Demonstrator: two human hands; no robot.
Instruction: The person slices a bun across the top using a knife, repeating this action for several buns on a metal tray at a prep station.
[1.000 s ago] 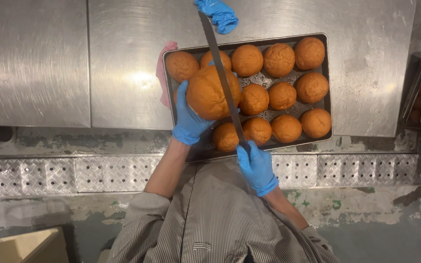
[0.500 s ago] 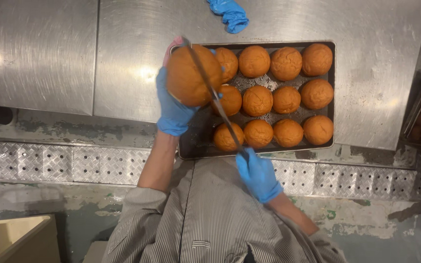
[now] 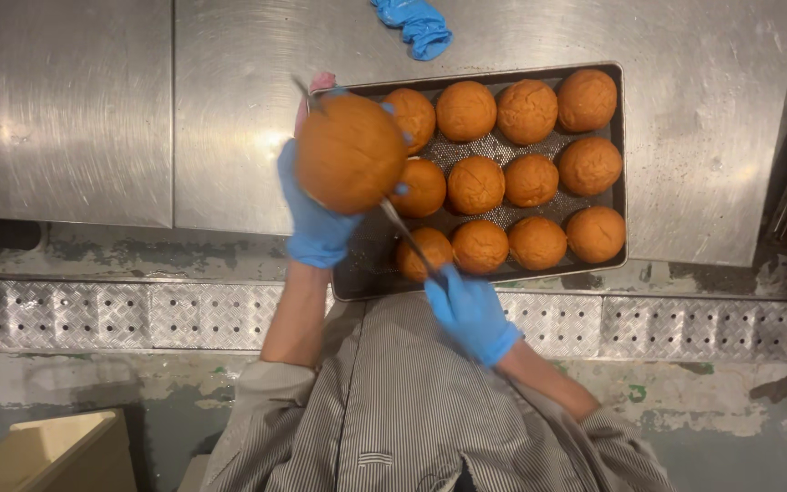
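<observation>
Bun (image 3: 350,152), round and golden-brown, is lifted clear of the baking tray (image 3: 619,164) and sits above that tray's left end, held in the left hand (image 3: 316,214). The hand wears a blue glove; its fingers (image 3: 401,137) are clamped around the bun from below and behind, with fingertips showing at the bun's right edge. A long knife (image 3: 403,228) runs through the bun: its tip pokes out at the bun's upper left, and the blade slants down to the right across the tray's near left part. The right hand (image 3: 468,312), also in a blue glove, is closed tight around the knife's handle just at the near edge of the tray.

The tray is dark, with a dimpled bottom, and lies on a steel worktop (image 3: 229,109). Eleven more buns (image 3: 530,180) sit in it in three rows, touching or nearly touching one another; the space at the tray's near left corner is bare. A crumpled blue glove (image 3: 416,25) lies on the worktop beyond the tray's far edge. A bit of pink material (image 3: 319,84) shows just left of the tray's far left corner, mostly hidden behind the bun. The person wears a grey striped shirt (image 3: 412,410), seen below the tray.
</observation>
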